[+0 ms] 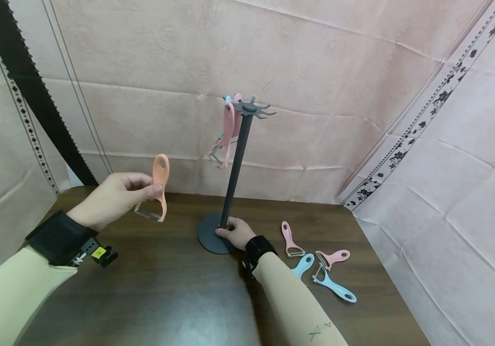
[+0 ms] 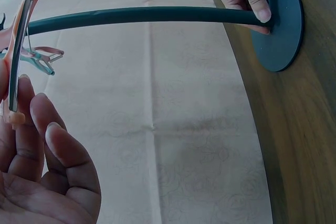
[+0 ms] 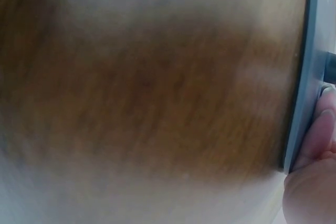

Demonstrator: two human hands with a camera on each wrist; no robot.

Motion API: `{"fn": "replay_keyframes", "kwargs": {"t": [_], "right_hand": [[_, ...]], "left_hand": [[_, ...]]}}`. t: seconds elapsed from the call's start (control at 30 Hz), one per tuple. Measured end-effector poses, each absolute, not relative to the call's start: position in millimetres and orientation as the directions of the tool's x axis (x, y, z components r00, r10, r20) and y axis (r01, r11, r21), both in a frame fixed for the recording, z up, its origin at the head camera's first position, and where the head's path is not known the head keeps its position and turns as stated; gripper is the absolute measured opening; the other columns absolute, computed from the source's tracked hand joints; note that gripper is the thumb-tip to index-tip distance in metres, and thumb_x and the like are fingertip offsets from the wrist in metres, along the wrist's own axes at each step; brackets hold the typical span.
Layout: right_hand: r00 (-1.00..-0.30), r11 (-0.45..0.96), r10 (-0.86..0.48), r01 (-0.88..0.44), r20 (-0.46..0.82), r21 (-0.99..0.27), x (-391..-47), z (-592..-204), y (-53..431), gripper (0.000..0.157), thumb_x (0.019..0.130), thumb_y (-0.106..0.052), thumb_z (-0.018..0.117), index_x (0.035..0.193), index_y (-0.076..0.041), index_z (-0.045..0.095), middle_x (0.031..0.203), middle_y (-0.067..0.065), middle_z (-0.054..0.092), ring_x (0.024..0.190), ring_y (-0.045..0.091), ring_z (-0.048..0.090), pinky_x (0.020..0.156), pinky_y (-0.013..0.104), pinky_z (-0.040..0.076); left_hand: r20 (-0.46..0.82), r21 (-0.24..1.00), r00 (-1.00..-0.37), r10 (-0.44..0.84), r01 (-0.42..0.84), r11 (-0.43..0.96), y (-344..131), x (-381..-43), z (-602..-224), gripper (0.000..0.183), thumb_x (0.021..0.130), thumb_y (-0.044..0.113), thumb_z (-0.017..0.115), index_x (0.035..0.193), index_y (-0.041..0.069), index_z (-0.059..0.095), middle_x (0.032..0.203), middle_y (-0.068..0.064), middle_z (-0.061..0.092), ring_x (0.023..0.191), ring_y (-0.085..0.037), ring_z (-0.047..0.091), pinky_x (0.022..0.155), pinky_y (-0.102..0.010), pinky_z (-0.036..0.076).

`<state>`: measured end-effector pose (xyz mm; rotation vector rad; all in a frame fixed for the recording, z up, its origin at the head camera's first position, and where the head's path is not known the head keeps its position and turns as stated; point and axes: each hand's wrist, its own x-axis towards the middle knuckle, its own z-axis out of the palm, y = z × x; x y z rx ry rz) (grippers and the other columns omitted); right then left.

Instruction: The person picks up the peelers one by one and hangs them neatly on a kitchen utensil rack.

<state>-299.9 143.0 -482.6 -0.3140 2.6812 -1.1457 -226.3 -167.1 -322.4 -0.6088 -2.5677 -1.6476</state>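
An orange peeler (image 1: pixel 161 175) is pinched between the thumb and fingers of my left hand (image 1: pixel 128 194), its handle up and its blade down, held above the table at the left of the stand. My right hand (image 1: pixel 239 232) grips the foot of the dark stand's pole (image 1: pixel 235 173), just over its round base (image 1: pixel 209 235). Pink peelers (image 1: pixel 228 122) and a bit of light blue hang from the left hooks of the stand's top (image 1: pixel 249 107). The right wrist view catches only part of the fingers (image 3: pixel 319 129) beside the base.
At the right of the wooden table (image 1: pixel 165 288) lie a pink peeler (image 1: pixel 288 235), another pink peeler (image 1: pixel 338 256), a blue peeler (image 1: pixel 338 289) and a second blue peeler (image 1: pixel 304 264) partly hidden by my right forearm. Pale patterned cloth (image 1: pixel 316 72) hangs behind and beside the table.
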Motion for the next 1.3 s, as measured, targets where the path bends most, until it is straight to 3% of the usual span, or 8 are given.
{"fn": "replay_keyframes", "kwargs": {"t": [0.5, 0.7, 1.03, 1.3], "right_hand": [[-0.955, 0.687, -0.271, -0.106, -0.118, -0.719, -301.2, -483.8, 143.4, 0.015, 0.083, -0.037, 0.062, 0.09, -0.024, 0.063, 0.079, -0.003, 0.055, 0.075, 0.015, 0.049, 0.064, 0.03, 0.037], [-0.958, 0.676, -0.26, -0.09, -0.123, -0.731, -301.5, -484.3, 144.0, 0.015, 0.082, -0.037, 0.063, 0.089, -0.024, 0.064, 0.079, -0.003, 0.055, 0.075, 0.016, 0.049, 0.064, 0.031, 0.037], [-0.957, 0.677, -0.26, -0.086, -0.128, -0.731, -301.2, -485.3, 142.6, 0.015, 0.081, -0.037, 0.064, 0.089, -0.025, 0.064, 0.08, -0.002, 0.055, 0.075, 0.016, 0.049, 0.063, 0.031, 0.037], [-0.958, 0.688, -0.252, -0.076, -0.139, -0.722, -301.7, -484.3, 143.2, 0.015, 0.082, -0.039, 0.063, 0.09, -0.026, 0.063, 0.081, -0.002, 0.055, 0.076, 0.017, 0.049, 0.064, 0.031, 0.037]], "left_hand": [[0.247, 0.874, -0.942, 0.227, 0.318, 0.368, -161.8, -227.0, -319.9, 0.028, 0.084, 0.04, 0.058, 0.096, 0.015, 0.063, 0.075, -0.011, 0.052, 0.057, -0.024, 0.044, 0.046, -0.033, 0.033], [0.259, 0.889, -0.935, 0.241, 0.329, 0.319, -145.9, -231.8, -311.9, 0.03, 0.084, 0.04, 0.059, 0.096, 0.014, 0.063, 0.073, -0.011, 0.049, 0.06, -0.027, 0.043, 0.048, -0.033, 0.032], [0.257, 0.904, -0.927, 0.274, 0.331, 0.27, -117.8, -218.2, -284.5, 0.029, 0.085, 0.036, 0.06, 0.096, 0.009, 0.063, 0.071, -0.006, 0.053, 0.057, -0.022, 0.044, 0.051, -0.03, 0.036], [0.262, 0.905, -0.922, 0.285, 0.337, 0.259, -109.3, -233.5, -276.5, 0.032, 0.081, 0.042, 0.061, 0.097, 0.014, 0.065, 0.077, -0.012, 0.051, 0.062, -0.023, 0.043, 0.049, -0.03, 0.034]]}}
